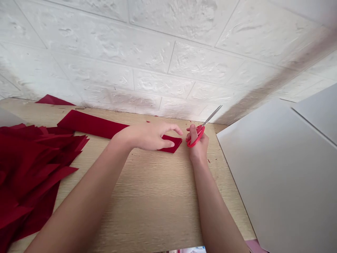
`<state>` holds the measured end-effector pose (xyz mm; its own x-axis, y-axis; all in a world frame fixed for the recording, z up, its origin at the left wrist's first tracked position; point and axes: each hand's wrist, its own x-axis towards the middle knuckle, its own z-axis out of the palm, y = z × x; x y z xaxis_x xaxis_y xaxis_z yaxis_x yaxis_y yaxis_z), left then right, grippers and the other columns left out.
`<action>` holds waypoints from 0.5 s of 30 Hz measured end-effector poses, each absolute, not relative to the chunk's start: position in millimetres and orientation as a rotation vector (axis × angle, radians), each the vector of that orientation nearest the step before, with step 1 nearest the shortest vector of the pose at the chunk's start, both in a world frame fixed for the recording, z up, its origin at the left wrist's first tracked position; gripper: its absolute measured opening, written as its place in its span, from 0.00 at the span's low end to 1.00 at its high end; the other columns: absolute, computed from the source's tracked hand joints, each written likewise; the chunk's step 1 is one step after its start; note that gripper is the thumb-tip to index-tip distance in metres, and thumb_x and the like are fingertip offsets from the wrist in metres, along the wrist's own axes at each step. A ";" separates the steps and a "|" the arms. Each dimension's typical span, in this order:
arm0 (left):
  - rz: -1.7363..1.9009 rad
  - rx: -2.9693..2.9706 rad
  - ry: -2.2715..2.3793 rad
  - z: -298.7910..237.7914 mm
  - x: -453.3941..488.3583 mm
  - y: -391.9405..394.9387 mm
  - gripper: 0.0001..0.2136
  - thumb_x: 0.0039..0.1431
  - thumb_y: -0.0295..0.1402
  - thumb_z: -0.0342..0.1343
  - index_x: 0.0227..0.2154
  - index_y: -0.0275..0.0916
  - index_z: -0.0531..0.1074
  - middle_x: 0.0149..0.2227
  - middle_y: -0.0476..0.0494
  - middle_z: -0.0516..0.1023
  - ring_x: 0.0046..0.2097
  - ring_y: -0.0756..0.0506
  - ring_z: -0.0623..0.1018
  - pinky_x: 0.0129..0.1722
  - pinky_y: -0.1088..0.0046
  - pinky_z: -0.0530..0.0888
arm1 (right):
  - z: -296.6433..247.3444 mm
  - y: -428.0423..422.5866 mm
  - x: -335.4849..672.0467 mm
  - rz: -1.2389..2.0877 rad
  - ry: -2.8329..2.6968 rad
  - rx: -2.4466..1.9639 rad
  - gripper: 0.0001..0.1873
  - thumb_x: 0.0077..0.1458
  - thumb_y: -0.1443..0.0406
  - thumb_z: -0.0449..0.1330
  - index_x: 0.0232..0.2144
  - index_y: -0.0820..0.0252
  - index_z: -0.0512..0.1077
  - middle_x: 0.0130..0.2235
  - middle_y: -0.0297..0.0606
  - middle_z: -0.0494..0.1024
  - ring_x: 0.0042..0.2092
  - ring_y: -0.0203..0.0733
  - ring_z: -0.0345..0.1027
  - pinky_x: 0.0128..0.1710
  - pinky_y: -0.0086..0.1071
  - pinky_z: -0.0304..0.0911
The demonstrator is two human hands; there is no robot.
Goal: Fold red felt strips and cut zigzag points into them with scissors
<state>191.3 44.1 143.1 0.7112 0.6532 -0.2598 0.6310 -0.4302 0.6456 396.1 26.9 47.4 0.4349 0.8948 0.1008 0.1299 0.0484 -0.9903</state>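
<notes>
My left hand rests on the right end of a long dark red paper strip that lies on the wooden table, thumb and fingers pinching the strip's end. My right hand sits just to the right of it, closed around the red handles of a pair of scissors. The metal blades point up and to the right, away from the paper, and look closed.
A heap of red paper pieces covers the table's left side. Another red scrap lies by the white brick-pattern wall. Large grey boards slope along the table's right edge.
</notes>
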 end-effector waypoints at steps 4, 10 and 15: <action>-0.248 2.246 1.225 125.8 198.3 45.4 0.31 0.61 0.39 0.57 0.67 0.46 0.61 0.71 0.39 0.60 0.67 0.35 0.66 0.62 0.58 0.68 | 45.1 30.1 397.5 0.765 -0.914 -1.374 0.26 0.50 0.41 0.65 0.26 0.59 0.73 0.18 0.27 0.66 0.21 0.33 0.57 0.24 0.30 0.55; -0.266 2.290 1.330 108.5 188.8 46.9 0.29 0.58 0.40 0.59 0.63 0.42 0.66 0.67 0.36 0.66 0.66 0.35 0.67 0.62 0.58 0.68 | 44.9 31.9 398.0 0.811 -0.866 -1.341 0.27 0.47 0.40 0.67 0.26 0.58 0.72 0.18 0.27 0.67 0.21 0.32 0.57 0.23 0.30 0.54; -0.164 2.420 1.325 100.3 182.2 50.8 0.25 0.55 0.36 0.61 0.57 0.41 0.71 0.61 0.36 0.72 0.62 0.34 0.70 0.60 0.56 0.69 | 45.8 32.7 398.3 0.822 -0.850 -1.326 0.29 0.46 0.39 0.66 0.26 0.58 0.72 0.18 0.27 0.67 0.21 0.33 0.58 0.23 0.30 0.55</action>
<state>182.2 50.8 100.3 0.5498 0.7880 -0.2773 0.8318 -0.4860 0.2681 398.3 32.7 45.8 0.4666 0.8830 0.0520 -0.0232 0.0710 -0.9972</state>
